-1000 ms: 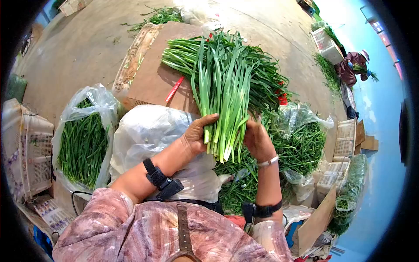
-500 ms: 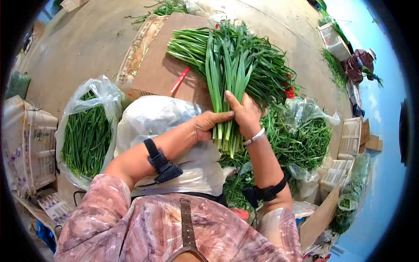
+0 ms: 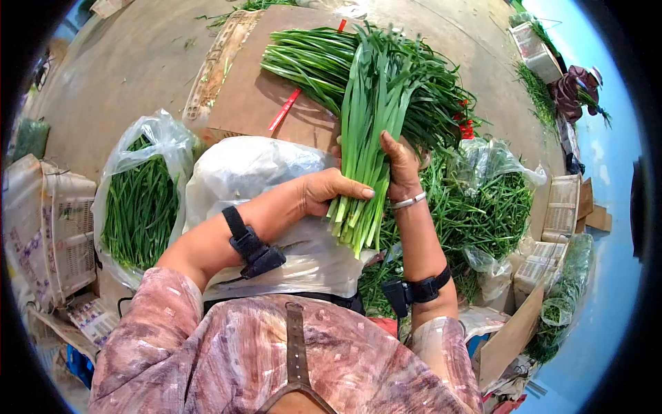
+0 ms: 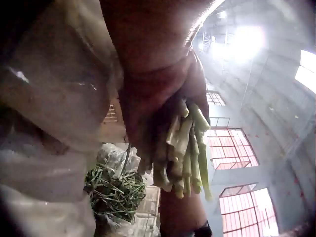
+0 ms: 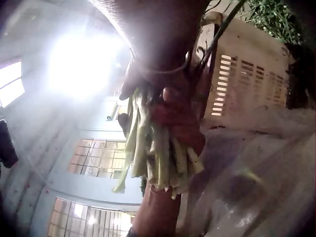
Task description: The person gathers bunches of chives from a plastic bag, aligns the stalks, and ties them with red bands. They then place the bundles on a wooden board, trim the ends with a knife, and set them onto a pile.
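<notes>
A bundle of long green leafy stalks [image 3: 369, 117] is held upright between both hands, pale cut ends toward the body. The left hand [image 3: 331, 192] grips the lower stalks from the left, thumb across the front. Around the right side curls the right hand [image 3: 403, 165], thumb raised along the leaves. Pale stalk ends [image 4: 186, 158] stick out below the left hand [image 4: 158, 98] in the left wrist view. In the right wrist view, stalk ends [image 5: 158, 158] emerge under the right hand [image 5: 173, 94]. Behind the held bundle, more stalks [image 3: 310, 62] lie on a brown board [image 3: 241, 103].
A red strip [image 3: 284, 110] lies on the board. Plastic bags of greens stand at left [image 3: 141, 207] and right [image 3: 483, 214]; a white plastic bag [image 3: 255, 172] covers the lap area. White crates [image 3: 69, 228] stand far left. Another person [image 3: 569, 93] handles greens at the upper right.
The hands came together on the stalks, then moved slightly apart while still holding them. The bundle has shifted right, and the right thumb now lies higher.
</notes>
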`<state>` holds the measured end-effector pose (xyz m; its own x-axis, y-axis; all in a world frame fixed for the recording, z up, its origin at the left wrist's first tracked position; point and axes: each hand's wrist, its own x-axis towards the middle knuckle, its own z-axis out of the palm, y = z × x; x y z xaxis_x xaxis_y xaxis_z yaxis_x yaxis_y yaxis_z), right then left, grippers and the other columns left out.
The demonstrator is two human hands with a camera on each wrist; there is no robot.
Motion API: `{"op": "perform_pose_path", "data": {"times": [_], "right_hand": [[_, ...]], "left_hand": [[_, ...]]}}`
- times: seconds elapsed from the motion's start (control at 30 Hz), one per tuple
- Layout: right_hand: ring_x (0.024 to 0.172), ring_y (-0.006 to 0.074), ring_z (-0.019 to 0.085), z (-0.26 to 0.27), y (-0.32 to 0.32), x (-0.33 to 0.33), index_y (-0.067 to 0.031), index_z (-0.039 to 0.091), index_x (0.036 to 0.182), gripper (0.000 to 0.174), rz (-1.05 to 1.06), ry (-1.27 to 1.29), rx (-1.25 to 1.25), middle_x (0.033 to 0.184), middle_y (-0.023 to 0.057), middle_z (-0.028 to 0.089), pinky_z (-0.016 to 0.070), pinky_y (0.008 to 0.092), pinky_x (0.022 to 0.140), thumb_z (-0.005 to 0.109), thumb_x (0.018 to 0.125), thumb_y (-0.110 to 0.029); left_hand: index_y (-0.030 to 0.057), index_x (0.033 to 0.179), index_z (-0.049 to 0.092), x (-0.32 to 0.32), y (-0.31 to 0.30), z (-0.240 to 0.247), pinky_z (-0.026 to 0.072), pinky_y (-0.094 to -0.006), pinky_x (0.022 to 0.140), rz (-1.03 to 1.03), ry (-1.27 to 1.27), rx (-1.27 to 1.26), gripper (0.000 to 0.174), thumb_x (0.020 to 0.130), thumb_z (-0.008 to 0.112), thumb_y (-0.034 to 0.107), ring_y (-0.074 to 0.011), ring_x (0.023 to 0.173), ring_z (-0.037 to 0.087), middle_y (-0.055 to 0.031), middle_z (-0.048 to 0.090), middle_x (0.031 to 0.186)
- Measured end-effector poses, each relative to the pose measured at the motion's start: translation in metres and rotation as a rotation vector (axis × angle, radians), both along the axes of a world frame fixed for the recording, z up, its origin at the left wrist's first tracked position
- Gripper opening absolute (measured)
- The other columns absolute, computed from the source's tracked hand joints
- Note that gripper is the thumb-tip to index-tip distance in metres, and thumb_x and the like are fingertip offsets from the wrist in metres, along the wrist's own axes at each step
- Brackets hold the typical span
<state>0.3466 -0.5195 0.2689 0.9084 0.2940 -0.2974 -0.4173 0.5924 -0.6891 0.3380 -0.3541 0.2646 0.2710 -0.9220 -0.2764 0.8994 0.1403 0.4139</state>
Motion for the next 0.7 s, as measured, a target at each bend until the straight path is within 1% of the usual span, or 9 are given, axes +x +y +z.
{"op": "perform_pose_path", "data": {"times": [0.1,0.23,0.33,0.37,0.43,0.5,0.53,0.57,0.7], "right_hand": [[0.092,0.0294,0.062,0.007,0.003,-0.007,0.0056,0.046,0.119,0.059,-0.001,-0.164,-0.072,0.105,0.0187,0.060,0.0519,0.0399,0.081,0.065,0.079,-0.034],[0.086,0.0214,0.061,0.034,0.002,-0.018,0.0020,0.049,0.114,0.052,-0.214,-0.190,-0.166,0.102,0.0105,0.060,0.0518,0.0346,0.077,0.071,0.073,-0.021],[0.086,0.0216,0.060,0.058,0.000,-0.018,0.0029,0.049,0.113,0.055,-0.296,-0.282,-0.174,0.100,0.0106,0.060,0.0511,0.0346,0.078,0.074,0.068,-0.017],[0.086,0.0217,0.060,0.062,-0.003,-0.018,0.0030,0.049,0.113,0.056,-0.337,-0.349,-0.205,0.100,0.0109,0.060,0.0510,0.0347,0.079,0.075,0.067,-0.016],[0.086,0.0221,0.061,0.074,-0.004,-0.012,0.0031,0.051,0.111,0.055,-0.456,-0.344,-0.310,0.100,0.0115,0.061,0.0512,0.0341,0.078,0.075,0.064,-0.011],[0.082,0.0215,0.063,0.101,-0.001,-0.005,0.0033,0.055,0.106,0.048,-0.474,-0.540,-0.364,0.096,0.0114,0.063,0.0514,0.0324,0.076,0.074,0.063,-0.005],[0.079,0.0202,0.064,0.106,-0.004,0.003,0.0032,0.059,0.098,0.039,-0.485,-0.561,-0.451,0.091,0.0102,0.065,0.0516,0.0307,0.074,0.074,0.063,-0.002],[0.079,0.0202,0.064,0.112,-0.005,0.009,0.0032,0.059,0.098,0.039,-0.484,-0.569,-0.449,0.091,0.0102,0.065,0.0516,0.0307,0.074,0.074,0.063,-0.002],[0.080,0.0162,0.063,0.111,-0.005,0.033,0.0036,0.062,0.093,0.038,-0.493,-0.832,-0.630,0.090,0.0089,0.066,0.0509,0.0293,0.074,0.079,0.060,-0.005]], "left_hand": [[0.0005,0.112,0.050,-0.003,0.000,0.003,0.0519,-0.0448,0.081,-0.010,-0.049,0.026,0.044,0.074,0.070,0.011,-0.0297,0.092,0.063,-0.0170,0.061,0.101],[0.0014,0.115,0.049,0.002,-0.004,0.024,0.0494,-0.0391,0.083,-0.056,-0.270,0.083,0.052,0.071,0.074,0.013,-0.0243,0.094,0.060,-0.0133,0.060,0.103],[0.0001,0.123,0.043,0.013,0.000,0.067,0.0412,-0.0320,0.090,-0.053,-0.708,0.179,0.073,0.064,0.081,0.022,-0.0186,0.105,0.050,-0.0098,0.055,0.110],[0.0001,0.123,0.043,0.020,0.001,0.077,0.0412,-0.0320,0.090,-0.054,-0.714,0.180,0.073,0.064,0.081,0.022,-0.0186,0.105,0.050,-0.0098,0.055,0.110],[-0.0005,0.123,0.043,0.038,0.002,0.091,0.0418,-0.0328,0.091,0.002,-1.191,0.161,0.080,0.058,0.085,0.023,-0.0201,0.106,0.050,-0.0102,0.055,0.113],[-0.0004,0.123,0.043,0.054,-0.002,0.101,0.0419,-0.0336,0.092,0.264,-1.355,0.081,0.088,0.052,0.089,0.024,-0.0204,0.108,0.050,-0.0107,0.054,0.115],[-0.0008,0.123,0.042,0.061,0.000,0.121,0.0426,-0.0335,0.093,0.230,-1.473,0.147,0.090,0.050,0.089,0.023,-0.0197,0.108,0.050,-0.0113,0.054,0.116],[-0.0001,0.122,0.045,0.073,-0.001,0.128,0.0437,-0.0323,0.091,0.251,-1.470,0.044,0.082,0.055,0.087,0.023,-0.0190,0.107,0.051,-0.0104,0.056,0.114],[0.0015,0.115,0.052,0.099,0.002,0.143,0.0462,-0.0320,0.086,0.115,-1.667,0.293,0.062,0.063,0.082,0.018,-0.0164,0.103,0.053,-0.0095,0.059,0.110]]}}
